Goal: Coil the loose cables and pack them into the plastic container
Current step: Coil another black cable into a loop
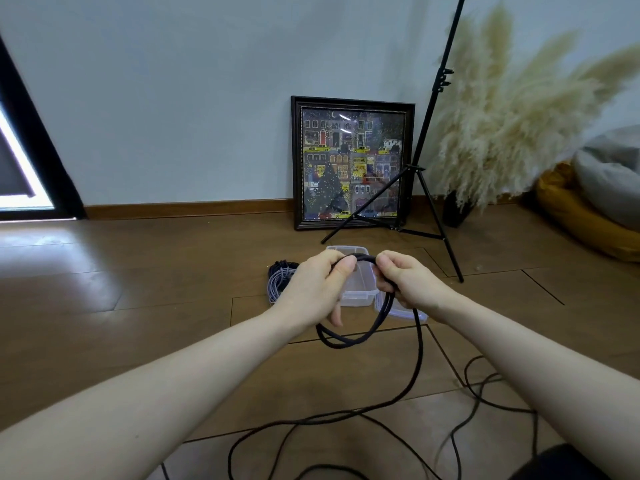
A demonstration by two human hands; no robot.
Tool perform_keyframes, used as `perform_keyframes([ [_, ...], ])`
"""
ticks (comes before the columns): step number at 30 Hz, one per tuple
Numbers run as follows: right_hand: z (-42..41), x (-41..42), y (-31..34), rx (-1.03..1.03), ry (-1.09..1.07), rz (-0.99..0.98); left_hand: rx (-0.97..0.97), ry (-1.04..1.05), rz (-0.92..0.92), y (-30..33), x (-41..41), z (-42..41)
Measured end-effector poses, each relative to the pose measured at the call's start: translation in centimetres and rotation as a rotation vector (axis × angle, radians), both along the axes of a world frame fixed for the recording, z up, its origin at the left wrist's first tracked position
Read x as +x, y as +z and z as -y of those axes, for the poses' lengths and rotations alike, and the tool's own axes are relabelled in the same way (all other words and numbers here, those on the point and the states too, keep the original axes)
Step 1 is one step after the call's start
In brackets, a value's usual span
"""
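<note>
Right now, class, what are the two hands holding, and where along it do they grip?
Both hands hold the black cable. The left hand and right hand pinch the top of its hanging loops; the loose remainder trails onto the floor.

Both bare forearms extend forward and converge above the plastic container (356,292). The left hand (317,289) is raised over the container's left edge, thumb and forefinger pinching the black cable (363,336), remaining fingers curled downward. The right hand (408,282) sits just right of it over the container's right side, fingers curled round the same cable. The two hands nearly touch.
</note>
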State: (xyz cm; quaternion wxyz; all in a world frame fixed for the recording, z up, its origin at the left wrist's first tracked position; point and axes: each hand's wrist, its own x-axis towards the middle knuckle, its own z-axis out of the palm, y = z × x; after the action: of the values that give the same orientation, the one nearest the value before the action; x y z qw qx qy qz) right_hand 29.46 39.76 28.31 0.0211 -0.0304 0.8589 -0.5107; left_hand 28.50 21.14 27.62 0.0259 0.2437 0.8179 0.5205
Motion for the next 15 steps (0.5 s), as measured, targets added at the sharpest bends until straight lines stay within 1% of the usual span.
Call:
perform_keyframes([
  [2,-0.1,0.1,0.1,-0.029,0.001,0.015,0.047,0.017,-0.026,0.2,0.0,0.0],
  [5,0.1,0.1,0.2,-0.105,0.009,0.064,-0.009,0.086,-0.181,0.6,-0.2,0.2],
  [9,0.0,0.0,0.2,-0.183,0.027,0.084,-0.041,0.081,-0.214,1.0,-0.2,0.3],
  [11,-0.4,-0.1,0.1,-0.201,0.041,0.089,-0.009,0.057,-0.141,1.0,-0.2,0.3],
  [15,-1.2,-0.2,-0.5,-0.197,0.047,0.080,0.202,-0.106,0.274,1.1,-0.3,0.7],
])
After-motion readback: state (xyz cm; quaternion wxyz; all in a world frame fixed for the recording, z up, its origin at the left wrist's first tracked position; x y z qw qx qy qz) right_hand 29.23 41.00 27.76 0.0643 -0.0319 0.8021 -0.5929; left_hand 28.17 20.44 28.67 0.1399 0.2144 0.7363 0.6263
